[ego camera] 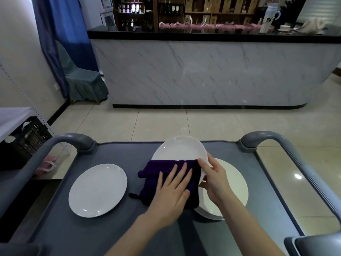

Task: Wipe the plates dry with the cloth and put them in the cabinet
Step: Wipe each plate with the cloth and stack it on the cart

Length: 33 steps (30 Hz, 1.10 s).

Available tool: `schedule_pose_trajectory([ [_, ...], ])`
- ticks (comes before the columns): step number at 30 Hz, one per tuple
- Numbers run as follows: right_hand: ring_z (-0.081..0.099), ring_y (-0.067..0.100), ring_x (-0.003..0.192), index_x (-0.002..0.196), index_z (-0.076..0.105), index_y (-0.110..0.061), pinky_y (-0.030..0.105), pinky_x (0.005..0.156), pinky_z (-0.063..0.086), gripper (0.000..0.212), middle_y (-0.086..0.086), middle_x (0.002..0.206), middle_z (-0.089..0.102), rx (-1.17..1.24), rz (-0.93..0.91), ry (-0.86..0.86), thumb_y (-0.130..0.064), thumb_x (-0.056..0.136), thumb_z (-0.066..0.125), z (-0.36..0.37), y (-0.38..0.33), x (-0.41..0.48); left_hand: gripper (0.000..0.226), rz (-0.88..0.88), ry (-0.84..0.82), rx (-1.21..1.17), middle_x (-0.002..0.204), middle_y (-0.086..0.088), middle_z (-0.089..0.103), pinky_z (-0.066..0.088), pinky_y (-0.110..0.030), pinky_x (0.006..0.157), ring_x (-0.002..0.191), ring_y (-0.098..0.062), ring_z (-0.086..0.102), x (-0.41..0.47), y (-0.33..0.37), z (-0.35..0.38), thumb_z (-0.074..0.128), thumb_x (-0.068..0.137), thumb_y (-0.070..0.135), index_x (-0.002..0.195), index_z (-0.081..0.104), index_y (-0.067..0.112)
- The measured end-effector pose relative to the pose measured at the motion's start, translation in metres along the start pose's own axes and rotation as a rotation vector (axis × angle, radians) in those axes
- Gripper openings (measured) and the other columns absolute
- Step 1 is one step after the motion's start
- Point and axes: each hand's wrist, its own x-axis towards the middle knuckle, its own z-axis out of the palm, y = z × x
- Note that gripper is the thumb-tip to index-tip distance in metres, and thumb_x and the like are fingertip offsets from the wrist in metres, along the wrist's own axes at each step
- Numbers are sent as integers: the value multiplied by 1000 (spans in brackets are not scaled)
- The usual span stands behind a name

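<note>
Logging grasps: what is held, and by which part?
The right hand grips the tilted plate by its right rim; the left hand only presses the cloth flat against it.

Left grip (171, 189), right grip (214, 180): bare, long slender fingers. Left forearm (140, 235), right forearm (247, 226): bare along whole visible length, wrist to bottom edge of view. Clothing out of frame.

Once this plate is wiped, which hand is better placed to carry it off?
Right, probably. The right hand grips the tilted plate by its rim, while the left hand lies flat on the cloth, fingers straight, gripping nothing.
</note>
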Motion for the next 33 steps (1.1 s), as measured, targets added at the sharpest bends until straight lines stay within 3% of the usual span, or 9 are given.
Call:
schedule_pose_trajectory([
  [3, 73, 16, 86, 121, 69, -38, 28, 60, 55, 26, -1, 110, 76, 3, 32, -46, -26, 101, 56, 6, 6, -7, 55, 7, 5, 31, 156, 29, -24, -17, -46, 119, 144, 1, -28, 25, 3, -9, 18, 105, 37, 152, -11, 42],
  [9, 74, 27, 97, 125, 68, -36, 36, 65, 58, 29, 4, 111, 75, -27, 18, -101, -25, 101, 55, 0, 8, -20, 59, -51, -11, 7, 158, 26, -22, -16, -49, 119, 145, -1, -25, 61, -24, -31, 19, 101, 51, 152, -10, 44],
  [15, 73, 25, 93, 125, 67, -38, 37, 65, 58, 32, 2, 110, 75, -47, -46, -17, -23, 97, 62, -18, -11, -13, 62, -136, 29, 18, 158, 25, -20, -10, -46, 121, 147, -3, -24, 32, -55, -23, 28, 103, 48, 152, -10, 44],
  [19, 73, 24, 89, 127, 65, -37, 34, 61, 57, 35, 5, 105, 76, -38, -64, 10, -19, 97, 62, -19, -15, -8, 61, -70, 11, 25, 151, 32, -28, -19, -36, 118, 144, -1, -27, -4, -37, -4, 26, 104, 40, 144, -19, 47],
  [24, 74, 29, 93, 133, 60, -35, 35, 61, 58, 39, 8, 107, 76, -13, -47, 18, -18, 98, 61, -7, -8, -5, 61, -21, -14, -22, 155, 27, -30, -20, -39, 117, 141, 1, -34, -12, 7, 6, 18, 101, 41, 146, -24, 44],
  [27, 72, 24, 103, 131, 63, -35, 38, 70, 59, 36, 3, 114, 74, -1, -34, 18, -19, 99, 59, 1, -4, -6, 60, -18, 3, -22, 157, 24, -28, -19, -42, 119, 142, -1, -33, 10, 17, -5, 19, 104, 38, 150, -20, 39],
  [30, 71, 21, 107, 129, 65, -35, 46, 89, 58, 33, 1, 116, 74, 12, -24, -23, -20, 101, 56, 5, -3, -10, 59, 12, 1, -18, 156, 26, -26, -19, -42, 118, 142, 0, -32, 33, 13, -20, 20, 104, 39, 153, -12, 37],
  [33, 73, 26, 101, 126, 66, -38, 48, 80, 61, 33, 4, 112, 75, -17, -35, -88, -20, 101, 56, 5, -1, -19, 61, 17, 25, -3, 158, 24, -25, -17, -45, 119, 144, -1, -29, 49, -1, -30, 20, 102, 46, 152, -14, 39],
])
